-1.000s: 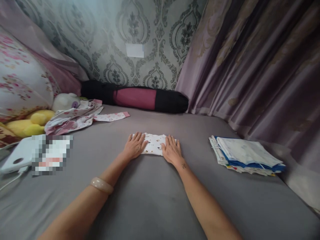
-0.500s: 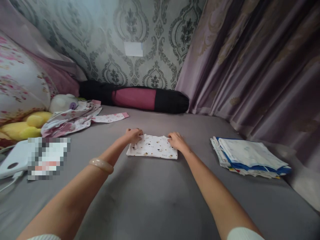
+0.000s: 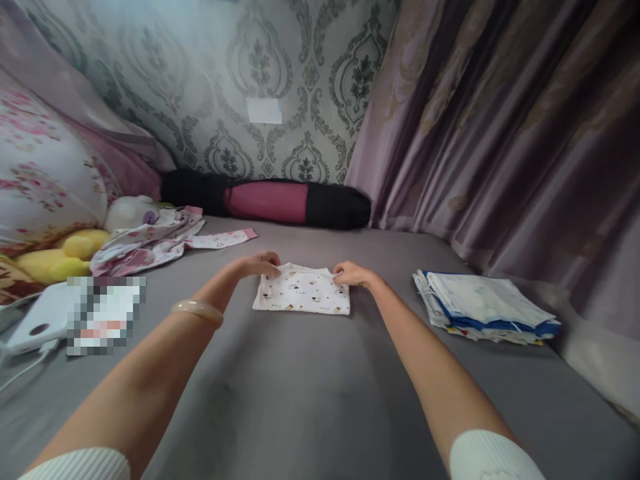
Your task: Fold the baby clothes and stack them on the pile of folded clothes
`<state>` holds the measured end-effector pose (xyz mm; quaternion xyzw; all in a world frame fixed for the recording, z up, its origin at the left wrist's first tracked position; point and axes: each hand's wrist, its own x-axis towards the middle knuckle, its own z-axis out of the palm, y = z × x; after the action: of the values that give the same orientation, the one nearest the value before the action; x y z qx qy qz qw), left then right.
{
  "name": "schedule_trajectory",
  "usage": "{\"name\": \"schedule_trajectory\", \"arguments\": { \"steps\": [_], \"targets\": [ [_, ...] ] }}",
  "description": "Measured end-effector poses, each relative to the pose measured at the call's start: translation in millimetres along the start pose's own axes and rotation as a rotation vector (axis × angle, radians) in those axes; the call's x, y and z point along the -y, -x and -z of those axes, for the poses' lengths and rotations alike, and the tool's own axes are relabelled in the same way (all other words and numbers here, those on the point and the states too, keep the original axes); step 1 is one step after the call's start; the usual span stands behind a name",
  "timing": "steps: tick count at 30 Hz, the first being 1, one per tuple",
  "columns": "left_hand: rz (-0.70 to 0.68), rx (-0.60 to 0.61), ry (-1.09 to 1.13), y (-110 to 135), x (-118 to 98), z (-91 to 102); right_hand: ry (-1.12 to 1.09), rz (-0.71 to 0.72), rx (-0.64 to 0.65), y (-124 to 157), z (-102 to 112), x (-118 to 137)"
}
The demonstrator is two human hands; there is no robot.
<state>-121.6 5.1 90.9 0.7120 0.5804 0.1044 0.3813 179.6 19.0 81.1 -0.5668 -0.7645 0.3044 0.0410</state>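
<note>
A folded white garment [image 3: 303, 293] with small printed figures lies on the grey bed sheet [image 3: 300, 373], in the middle of the view. My left hand [image 3: 264, 264] pinches its far left corner, thumb and fingers closed on the fabric. At the far right corner my right hand [image 3: 353, 274] grips the cloth the same way. Between the two hands the far edge is slightly raised, showing a second layer behind it. The exact kind of garment cannot be made out while folded. A pale bangle sits on my left wrist.
To the right lies a stack of folded clothes [image 3: 480, 303]. At the left are a pink-trimmed printed garment [image 3: 150, 243], a yellow plush toy [image 3: 65, 257] and a white device [image 3: 45, 320] with a cable. A black and red long bag [image 3: 270, 202] lies along the wall.
Both hands now pinch the far corners and the far edge has lifted a little, parting from the layer behind. The view has shifted slightly.
</note>
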Motion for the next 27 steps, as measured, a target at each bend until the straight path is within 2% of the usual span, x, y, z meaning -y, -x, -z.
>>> {"name": "schedule_trajectory", "arguments": {
  "steps": [4,7,11,14,18,21,23,27],
  "targets": [
    [-0.109,0.001,0.108,14,-6,15.0,-0.059,0.061,-0.05,16,10,3],
    [-0.178,0.01,0.11,24,-15,28.2,-0.126,0.11,-0.06,27,25,5],
    [-0.259,-0.038,0.15,28,-25,40.7,-0.241,0.25,-0.044,33,47,6],
    [-0.323,-0.121,0.188,23,-28,40.9,-0.195,0.289,-0.185,30,53,8],
    [-0.348,-0.383,0.059,20,-33,29.1,-0.091,0.314,-0.453,26,44,10],
    [-0.318,-0.54,-0.129,28,-35,15.7,-0.003,0.345,-0.571,30,29,8],
    [-0.319,-0.552,-0.222,38,-33,5.6,0.059,0.366,-0.587,38,17,5],
    [-0.359,-0.486,-0.358,60,-20,-17.7,0.145,0.405,-0.54,64,-7,-1]
  ]
}}
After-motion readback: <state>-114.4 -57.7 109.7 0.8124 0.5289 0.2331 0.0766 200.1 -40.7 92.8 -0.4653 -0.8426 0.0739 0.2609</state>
